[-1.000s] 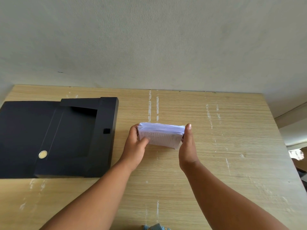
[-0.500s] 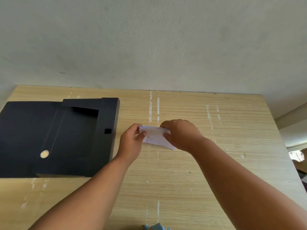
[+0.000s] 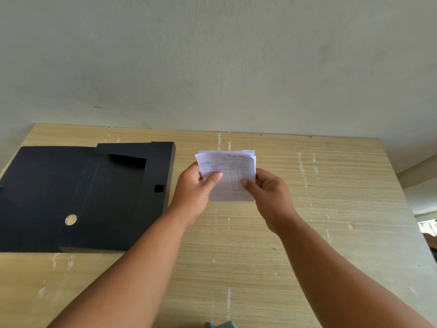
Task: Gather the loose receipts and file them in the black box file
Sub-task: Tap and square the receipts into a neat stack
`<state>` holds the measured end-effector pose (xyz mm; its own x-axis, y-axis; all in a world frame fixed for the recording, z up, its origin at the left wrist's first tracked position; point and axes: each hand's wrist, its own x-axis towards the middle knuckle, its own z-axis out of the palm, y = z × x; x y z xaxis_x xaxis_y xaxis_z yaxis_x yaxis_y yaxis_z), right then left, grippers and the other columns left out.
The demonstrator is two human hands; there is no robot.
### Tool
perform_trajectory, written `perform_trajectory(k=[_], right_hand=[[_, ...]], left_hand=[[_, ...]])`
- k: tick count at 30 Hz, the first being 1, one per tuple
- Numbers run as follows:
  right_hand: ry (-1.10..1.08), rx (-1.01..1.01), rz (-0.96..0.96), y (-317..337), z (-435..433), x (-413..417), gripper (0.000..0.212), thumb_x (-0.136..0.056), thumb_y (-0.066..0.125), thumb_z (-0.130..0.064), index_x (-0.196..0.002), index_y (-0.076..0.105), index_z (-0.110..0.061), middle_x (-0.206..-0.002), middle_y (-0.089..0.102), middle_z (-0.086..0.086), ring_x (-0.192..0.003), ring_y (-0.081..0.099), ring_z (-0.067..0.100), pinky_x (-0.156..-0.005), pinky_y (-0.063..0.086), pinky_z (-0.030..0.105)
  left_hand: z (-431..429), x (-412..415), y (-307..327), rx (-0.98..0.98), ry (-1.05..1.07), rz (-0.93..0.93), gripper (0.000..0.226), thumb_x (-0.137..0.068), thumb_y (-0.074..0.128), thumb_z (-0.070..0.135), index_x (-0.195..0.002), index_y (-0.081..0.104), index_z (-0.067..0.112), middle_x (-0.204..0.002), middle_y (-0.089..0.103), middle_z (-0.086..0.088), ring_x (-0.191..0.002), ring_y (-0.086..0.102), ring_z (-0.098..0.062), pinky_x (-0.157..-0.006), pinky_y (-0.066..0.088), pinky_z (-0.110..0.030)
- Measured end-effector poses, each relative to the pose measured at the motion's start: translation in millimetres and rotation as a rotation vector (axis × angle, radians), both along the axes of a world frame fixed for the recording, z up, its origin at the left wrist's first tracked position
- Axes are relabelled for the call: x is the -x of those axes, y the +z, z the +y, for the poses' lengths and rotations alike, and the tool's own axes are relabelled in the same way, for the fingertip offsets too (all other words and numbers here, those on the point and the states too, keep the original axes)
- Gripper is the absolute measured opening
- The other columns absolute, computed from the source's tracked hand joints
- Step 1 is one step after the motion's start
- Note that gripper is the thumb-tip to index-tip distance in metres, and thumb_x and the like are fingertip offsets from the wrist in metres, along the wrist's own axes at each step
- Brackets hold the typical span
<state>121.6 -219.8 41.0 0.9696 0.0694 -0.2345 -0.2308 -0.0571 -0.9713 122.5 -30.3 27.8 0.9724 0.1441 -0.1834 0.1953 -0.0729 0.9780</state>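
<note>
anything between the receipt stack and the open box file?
Nothing but the left hand gripping the receipt stack at its left edge; beyond it only bare wooden desk up to the black box file, per the head view.

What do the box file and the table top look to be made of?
Box file: matte black board or plastic, hard to tell; flat, dull surfaces with a round metal-looking stud. Table: likely pale wood-grain laminate, fine printed streaks, scuffed white in places.
</note>
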Motion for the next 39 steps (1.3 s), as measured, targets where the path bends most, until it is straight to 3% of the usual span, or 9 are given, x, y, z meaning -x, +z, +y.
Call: perform_trajectory(k=[2,5,7,13,19,25,28,30,39], right_hand=[[-0.081,0.019,-0.006,-5,3,4,0.017,-0.095,0.068,-0.003,-0.101,0.080,-0.014,-0.099,0.082,0.011,-0.093,0.076,0.028,-0.085,0.058,0.039],[-0.152,0.073,-0.059,-13,4,9,0.013,-0.094,0.070,-0.005,-0.103,0.077,-0.012,-0.094,0.082,0.002,-0.087,0.076,0.009,-0.073,0.054,0.018],[-0.170,0.087,-0.095,-16,4,11,0.014,-0.094,0.069,-0.004,-0.104,0.076,-0.011,-0.096,0.082,0.001,-0.089,0.076,0.007,-0.073,0.054,0.014],[-0.198,0.133,-0.137,-27,4,17,0.017,-0.093,0.069,-0.002,-0.104,0.075,-0.013,-0.098,0.081,0.000,-0.095,0.076,0.013,-0.085,0.058,0.027],[-0.152,0.386,-0.125,-46,10,25,0.006,-0.092,0.068,-0.010,-0.095,0.069,-0.014,-0.084,0.074,-0.002,-0.078,0.065,0.011,-0.071,0.052,0.031],[-0.147,0.381,-0.162,-42,13,22,0.031,-0.096,0.066,-0.014,-0.089,0.064,-0.044,-0.084,0.074,-0.017,-0.083,0.068,0.004,-0.070,0.052,0.019],[-0.163,0.396,-0.142,-41,16,16,0.017,-0.096,0.064,-0.018,-0.096,0.070,-0.034,-0.082,0.074,-0.015,-0.081,0.068,0.005,-0.066,0.052,0.022],[-0.178,0.400,-0.158,-40,17,14,0.016,-0.096,0.064,-0.018,-0.095,0.068,-0.033,-0.085,0.072,-0.018,-0.080,0.066,0.002,-0.059,0.047,0.011],[-0.237,0.445,-0.166,-51,23,19,0.010,-0.095,0.065,-0.021,-0.085,0.064,-0.022,-0.067,0.065,-0.004,-0.063,0.056,0.015,-0.054,0.041,0.024]], left_hand=[[-3,2,-2,-0.016,0.006,-0.040,0.018,-0.093,0.074,0.019,-0.109,0.071,0.025,-0.104,0.080,0.006,-0.099,0.075,-0.012,-0.091,0.059,-0.039],[-8,6,-2,-0.124,-0.008,-0.115,0.019,-0.094,0.073,0.017,-0.106,0.072,0.031,-0.100,0.079,0.014,-0.095,0.073,-0.004,-0.082,0.054,-0.018],[-11,9,-4,-0.208,-0.011,-0.142,0.016,-0.094,0.072,0.019,-0.108,0.073,0.027,-0.099,0.079,0.012,-0.095,0.072,-0.005,-0.082,0.054,-0.018],[-17,15,-10,-0.258,-0.026,-0.128,0.020,-0.096,0.070,0.023,-0.116,0.070,0.019,-0.107,0.077,0.005,-0.102,0.071,-0.013,-0.091,0.055,-0.032],[-23,23,-30,-0.299,-0.043,-0.046,0.027,-0.095,0.067,0.010,-0.117,0.060,0.023,-0.107,0.070,0.011,-0.102,0.061,0.006,-0.082,0.041,-0.004],[-20,18,-33,-0.314,0.013,-0.079,0.018,-0.096,0.067,0.015,-0.111,0.062,0.024,-0.099,0.074,0.009,-0.093,0.069,-0.006,-0.081,0.053,-0.021],[-21,15,-30,-0.343,0.070,-0.137,0.019,-0.095,0.068,0.018,-0.104,0.059,0.031,-0.090,0.073,0.012,-0.082,0.068,-0.006,-0.065,0.052,-0.017],[-22,14,-28,-0.351,0.088,-0.164,0.020,-0.094,0.069,0.018,-0.104,0.058,0.030,-0.089,0.072,0.011,-0.081,0.067,-0.007,-0.061,0.050,-0.015],[-25,18,-32,-0.358,0.114,-0.142,0.024,-0.096,0.068,0.016,-0.111,0.054,0.028,-0.096,0.072,0.006,-0.087,0.070,-0.010,-0.070,0.055,-0.024]])
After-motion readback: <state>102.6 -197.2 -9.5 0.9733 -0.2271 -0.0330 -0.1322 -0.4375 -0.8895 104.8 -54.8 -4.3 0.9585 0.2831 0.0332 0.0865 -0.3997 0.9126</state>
